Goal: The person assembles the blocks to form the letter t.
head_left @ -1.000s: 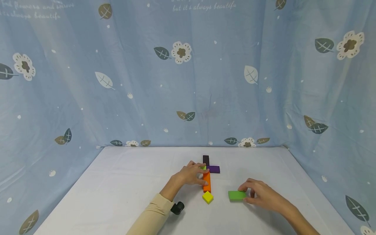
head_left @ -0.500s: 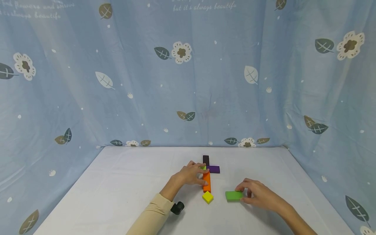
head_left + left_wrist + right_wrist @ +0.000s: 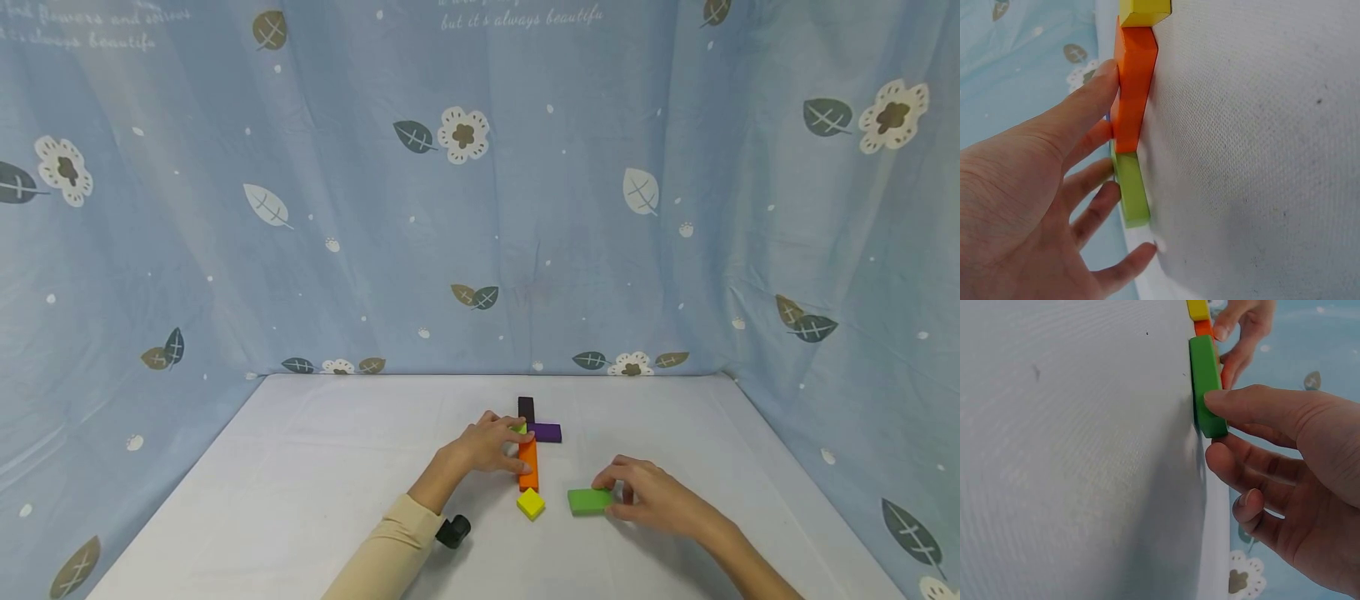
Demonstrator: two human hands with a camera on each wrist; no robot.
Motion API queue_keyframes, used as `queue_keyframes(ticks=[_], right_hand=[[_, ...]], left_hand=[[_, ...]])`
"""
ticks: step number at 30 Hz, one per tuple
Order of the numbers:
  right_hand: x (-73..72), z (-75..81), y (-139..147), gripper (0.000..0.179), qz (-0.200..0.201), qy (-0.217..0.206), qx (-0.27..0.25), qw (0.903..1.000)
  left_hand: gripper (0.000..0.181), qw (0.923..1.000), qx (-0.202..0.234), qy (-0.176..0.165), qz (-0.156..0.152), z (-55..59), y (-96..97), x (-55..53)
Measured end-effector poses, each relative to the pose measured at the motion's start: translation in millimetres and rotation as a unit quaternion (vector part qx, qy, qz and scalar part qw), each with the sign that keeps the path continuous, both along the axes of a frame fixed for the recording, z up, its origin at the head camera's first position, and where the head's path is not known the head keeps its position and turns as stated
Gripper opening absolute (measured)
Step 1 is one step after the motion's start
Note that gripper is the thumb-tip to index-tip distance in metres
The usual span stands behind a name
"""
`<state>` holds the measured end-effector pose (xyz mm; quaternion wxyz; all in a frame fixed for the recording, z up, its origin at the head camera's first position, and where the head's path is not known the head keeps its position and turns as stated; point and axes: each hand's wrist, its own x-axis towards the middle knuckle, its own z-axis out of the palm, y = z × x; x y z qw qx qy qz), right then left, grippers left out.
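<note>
My right hand (image 3: pixel 660 497) pinches the near end of a green rectangular block (image 3: pixel 1205 378) between thumb and fingers, low over the white table. Spread across an orange block (image 3: pixel 1134 90) and a lime green block (image 3: pixel 1133 194) lies my left hand (image 3: pixel 483 446), its thumb on the orange one and its fingertips on the lime one. The hand covers most of the lime block in the head view. At the orange block's near end sits a yellow block (image 3: pixel 531 504), turned cornerwise. Beyond the orange block are a purple block (image 3: pixel 548 432) and a black block (image 3: pixel 526 408).
A white cloth covers the table (image 3: pixel 300 483). Blue curtain (image 3: pixel 360 250) with leaf and flower prints hangs behind it and along both sides. A small black fitting (image 3: pixel 453 532) shows beside my left sleeve.
My right hand has slid the green block leftward, closer to the yellow block. The left hand and the other blocks stay where they were.
</note>
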<state>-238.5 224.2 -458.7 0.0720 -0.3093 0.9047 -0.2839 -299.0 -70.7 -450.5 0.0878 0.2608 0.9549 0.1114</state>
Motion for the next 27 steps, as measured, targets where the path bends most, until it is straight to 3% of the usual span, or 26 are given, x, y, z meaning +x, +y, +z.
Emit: queue_keyframes(ticks=[27], right_hand=[[-4.2, 5.8, -27.0, 0.025, 0.019, -0.006, 0.008, 0.9998]], left_hand=[[0.061, 1.0000, -0.001, -0.004, 0.002, -1.1, 0.2, -0.2]])
